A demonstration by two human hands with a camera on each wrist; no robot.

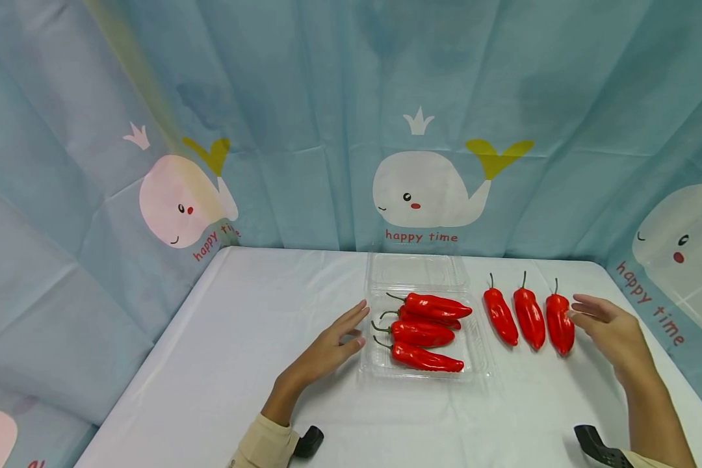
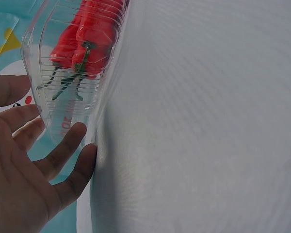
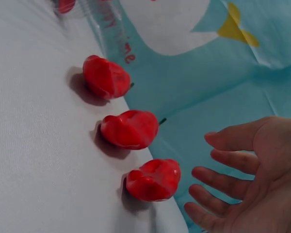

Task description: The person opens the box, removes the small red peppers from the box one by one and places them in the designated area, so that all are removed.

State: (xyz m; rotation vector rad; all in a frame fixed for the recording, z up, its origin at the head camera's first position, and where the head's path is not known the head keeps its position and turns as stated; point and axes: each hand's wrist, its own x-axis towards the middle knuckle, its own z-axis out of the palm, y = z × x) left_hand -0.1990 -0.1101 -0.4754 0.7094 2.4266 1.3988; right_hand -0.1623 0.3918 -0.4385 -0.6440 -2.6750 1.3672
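Note:
A clear plastic clamshell box lies with its lid folded back on the white table. Several red chili peppers with green stems lie crosswise in its tray. My left hand is at the box's left side, fingers spread; in the left wrist view, the fingers are at the box wall, and I cannot tell whether they touch it. To the right of the box, three more red peppers lie in a row, stems pointing away. Just right of the rightmost pepper hovers my right hand, fingers loosely extended, nothing in it.
White cloth covers the table. Behind and at both sides hangs a blue curtain printed with whales and crowns. A black strap piece sits at the left wrist, another at the right.

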